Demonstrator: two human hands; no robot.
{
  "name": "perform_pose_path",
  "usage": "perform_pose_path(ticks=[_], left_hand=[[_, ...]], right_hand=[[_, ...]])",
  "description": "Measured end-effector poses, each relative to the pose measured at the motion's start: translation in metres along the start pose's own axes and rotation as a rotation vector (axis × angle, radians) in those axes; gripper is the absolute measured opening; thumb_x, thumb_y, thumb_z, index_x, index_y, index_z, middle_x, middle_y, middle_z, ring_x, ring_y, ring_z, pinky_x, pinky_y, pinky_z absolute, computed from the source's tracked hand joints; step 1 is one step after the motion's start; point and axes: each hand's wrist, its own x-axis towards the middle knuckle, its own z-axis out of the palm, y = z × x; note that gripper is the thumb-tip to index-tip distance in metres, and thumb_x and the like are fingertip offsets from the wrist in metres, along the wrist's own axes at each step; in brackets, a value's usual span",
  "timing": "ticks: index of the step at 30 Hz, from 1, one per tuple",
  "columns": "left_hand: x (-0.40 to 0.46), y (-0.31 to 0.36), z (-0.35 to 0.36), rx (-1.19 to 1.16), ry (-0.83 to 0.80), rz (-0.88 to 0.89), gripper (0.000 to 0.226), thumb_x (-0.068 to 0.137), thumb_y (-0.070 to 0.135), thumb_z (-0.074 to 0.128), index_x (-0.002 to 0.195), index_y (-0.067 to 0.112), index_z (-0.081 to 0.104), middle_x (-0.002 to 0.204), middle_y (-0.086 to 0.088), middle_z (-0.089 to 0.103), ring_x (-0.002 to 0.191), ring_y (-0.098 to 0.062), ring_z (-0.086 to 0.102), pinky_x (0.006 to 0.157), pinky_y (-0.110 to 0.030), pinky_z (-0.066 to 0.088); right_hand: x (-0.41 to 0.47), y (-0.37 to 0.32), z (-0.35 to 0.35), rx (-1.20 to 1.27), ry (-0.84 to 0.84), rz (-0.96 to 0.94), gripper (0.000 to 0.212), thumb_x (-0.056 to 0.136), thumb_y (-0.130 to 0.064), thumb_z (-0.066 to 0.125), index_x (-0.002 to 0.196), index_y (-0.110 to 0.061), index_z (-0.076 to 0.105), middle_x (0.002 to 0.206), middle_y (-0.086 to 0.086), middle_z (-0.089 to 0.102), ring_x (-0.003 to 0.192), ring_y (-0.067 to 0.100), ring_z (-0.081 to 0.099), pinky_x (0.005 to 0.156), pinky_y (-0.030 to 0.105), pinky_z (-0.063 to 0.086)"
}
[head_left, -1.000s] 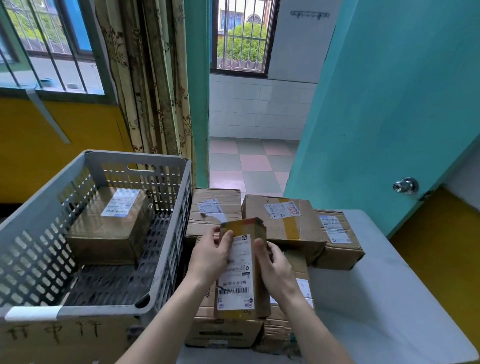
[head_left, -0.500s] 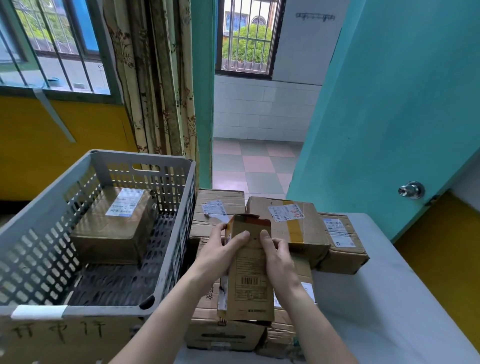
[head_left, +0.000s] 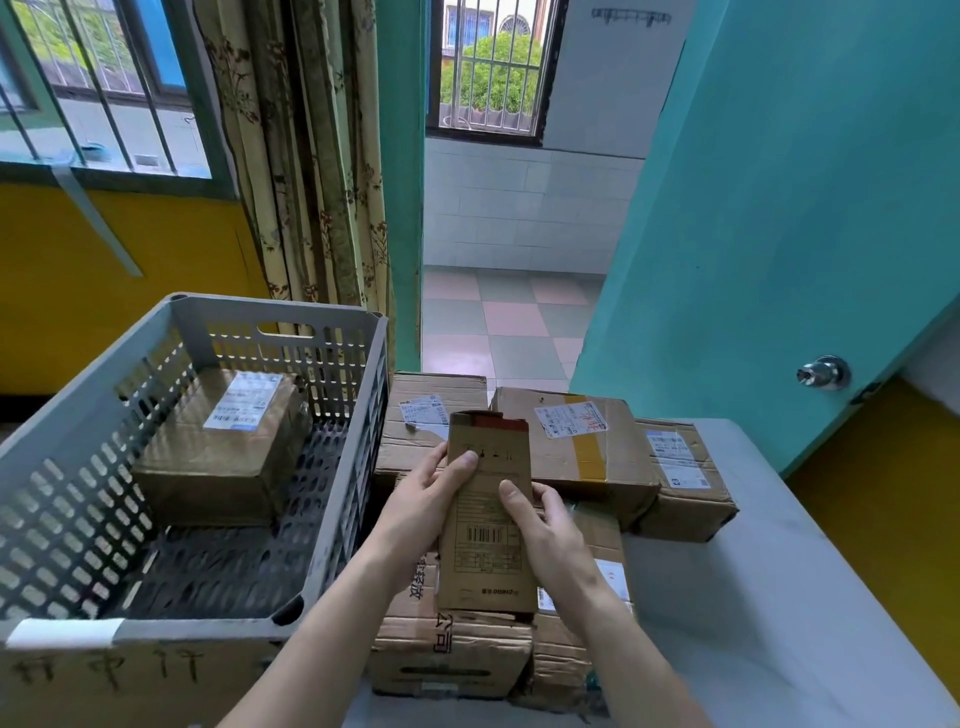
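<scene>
I hold a small brown cardboard box (head_left: 488, 545) upright in front of me, above a pile of parcels. Its printed side with a barcode faces me. My left hand (head_left: 423, 506) grips its left edge, thumb lying across the front. My right hand (head_left: 550, 535) grips its right edge, thumb on the front too. To the left stands a grey slotted plastic crate (head_left: 343, 499) with one taped brown parcel (head_left: 218, 447) inside, a white label on top.
Several cardboard parcels with shipping labels (head_left: 576, 441) are piled on a white table (head_left: 779, 597) under and behind the held box. A teal door with a metal knob (head_left: 823, 371) stands open at the right. A curtain (head_left: 306, 156) hangs behind the crate.
The small box has been turned in my hands: the white shipping label that faced me a second ago is out of sight, and the plain printed side with a barcode faces me.
</scene>
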Motion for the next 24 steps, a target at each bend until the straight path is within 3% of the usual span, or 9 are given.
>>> perform_pose_path(ticks=[3,8,14,20,24], left_hand=[[0.002,-0.004,0.002,-0.003,0.004,-0.023,0.056,0.09,0.061,0.065,0.14,0.037,0.054,0.118,-0.002,0.075,0.104,-0.022,0.075,0.092,-0.055,0.059],[0.0,-0.006,0.009,0.002,-0.075,-0.046,0.037,0.095,0.049,0.065,0.131,0.043,0.059,0.118,-0.004,0.075,0.106,-0.023,0.075,0.089,-0.054,0.061],[0.014,0.001,0.022,-0.028,0.024,-0.038,0.037,0.096,0.043,0.065,0.131,0.032,0.061,0.115,-0.01,0.076,0.102,-0.03,0.076,0.088,-0.057,0.06],[0.024,0.006,0.041,0.005,0.009,-0.088,0.048,0.092,0.048,0.067,0.138,0.039,0.053,0.12,0.0,0.075,0.108,-0.023,0.074,0.09,-0.055,0.06],[0.022,-0.001,0.05,0.036,-0.061,-0.092,0.054,0.092,0.042,0.073,0.14,0.047,0.049,0.125,-0.004,0.073,0.113,-0.029,0.072,0.097,-0.057,0.056]], right_hand=[[0.0,0.001,-0.002,0.006,0.03,-0.023,0.078,0.073,-0.086,0.062,0.132,-0.036,0.051,0.118,0.002,0.071,0.105,0.017,0.072,0.085,0.042,0.064],[0.012,-0.002,-0.012,-0.026,0.073,-0.048,0.081,0.063,-0.092,0.061,0.125,-0.04,0.056,0.111,-0.003,0.075,0.102,0.016,0.073,0.088,0.045,0.063],[0.018,0.008,-0.028,0.008,-0.138,-0.014,0.085,0.069,-0.086,0.068,0.142,-0.051,0.042,0.124,-0.002,0.071,0.111,0.017,0.071,0.096,0.044,0.06],[0.035,0.004,-0.051,0.073,-0.206,-0.052,0.077,0.075,-0.072,0.073,0.143,-0.045,0.046,0.12,-0.003,0.073,0.108,0.016,0.073,0.092,0.042,0.061],[0.049,0.002,-0.065,0.073,-0.218,-0.051,0.084,0.072,-0.08,0.071,0.144,-0.049,0.043,0.122,-0.006,0.073,0.111,0.015,0.072,0.098,0.042,0.059]])
